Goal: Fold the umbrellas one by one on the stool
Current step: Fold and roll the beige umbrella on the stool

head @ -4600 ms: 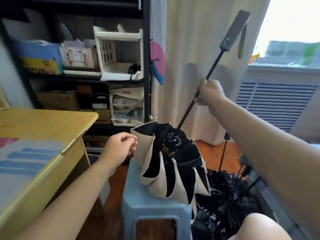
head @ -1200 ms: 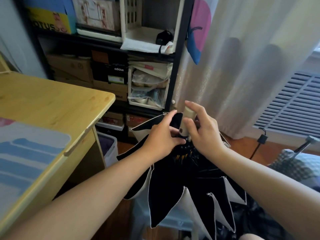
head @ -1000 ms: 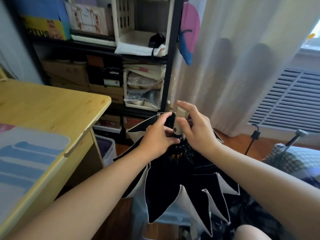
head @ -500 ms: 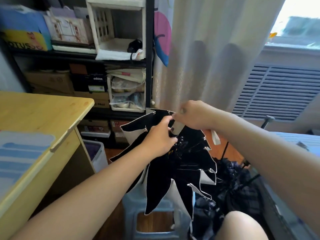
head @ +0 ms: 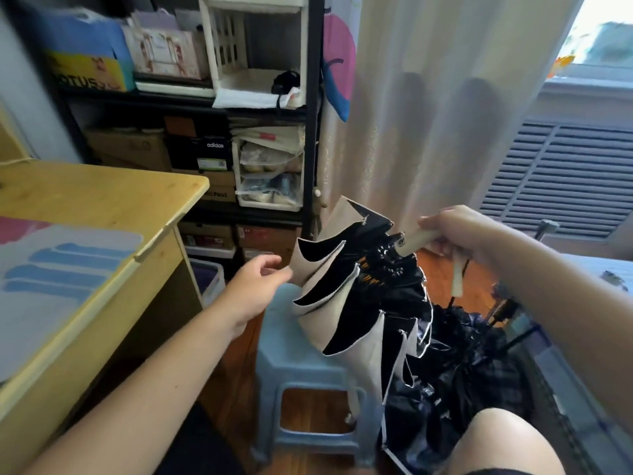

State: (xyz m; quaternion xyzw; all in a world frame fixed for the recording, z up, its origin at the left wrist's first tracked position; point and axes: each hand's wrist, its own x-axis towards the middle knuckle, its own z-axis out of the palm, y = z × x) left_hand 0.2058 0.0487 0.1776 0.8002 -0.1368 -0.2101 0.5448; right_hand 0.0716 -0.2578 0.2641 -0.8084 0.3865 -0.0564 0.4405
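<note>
A collapsed beige umbrella (head: 363, 303) with a black lining hangs over the light blue plastic stool (head: 294, 368), its panels loose and spread. My right hand (head: 455, 228) grips its cream handle (head: 412, 243) and holds it tilted, canopy end down. My left hand (head: 255, 289) is off the umbrella, just left of the nearest beige panel, fingers relaxed and empty. A heap of dark umbrellas (head: 459, 378) lies on the floor right of the stool.
A yellow wooden table (head: 102, 207) with a blue-striped mat stands at the left. A black shelf unit (head: 212, 132) with boxes fills the back. Curtain (head: 428, 114) and radiator grille (head: 561, 180) are behind. My knee (head: 503, 443) is at bottom right.
My left hand has let go of the umbrella's hub and drawn back to the left. My right hand has pulled the handle rightwards, tilting the umbrella.
</note>
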